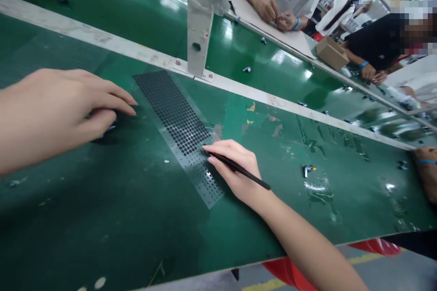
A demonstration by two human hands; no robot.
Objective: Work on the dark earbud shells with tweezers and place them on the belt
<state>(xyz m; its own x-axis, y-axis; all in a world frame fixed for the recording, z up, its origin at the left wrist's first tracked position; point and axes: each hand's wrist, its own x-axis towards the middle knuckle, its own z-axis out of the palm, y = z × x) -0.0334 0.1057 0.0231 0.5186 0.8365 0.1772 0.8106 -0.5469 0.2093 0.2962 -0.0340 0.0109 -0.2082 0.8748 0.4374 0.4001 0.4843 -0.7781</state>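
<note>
From sheet (pixel 179 132): room over table (pixel 153 232) at six o'clock; post (pixel 198 22) blocks twelve, left hand (pixel 70 102) ten, right hand (pixel 246 186) with tweezers (pixel 241 170) four, earbud (pixel 307 171) three.

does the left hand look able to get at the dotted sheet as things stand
Likely yes: the left hand is just beside the dotted sheet, with nothing visible between them; the right hand, holding a slim black tool, is on the sheet's other side.
</note>
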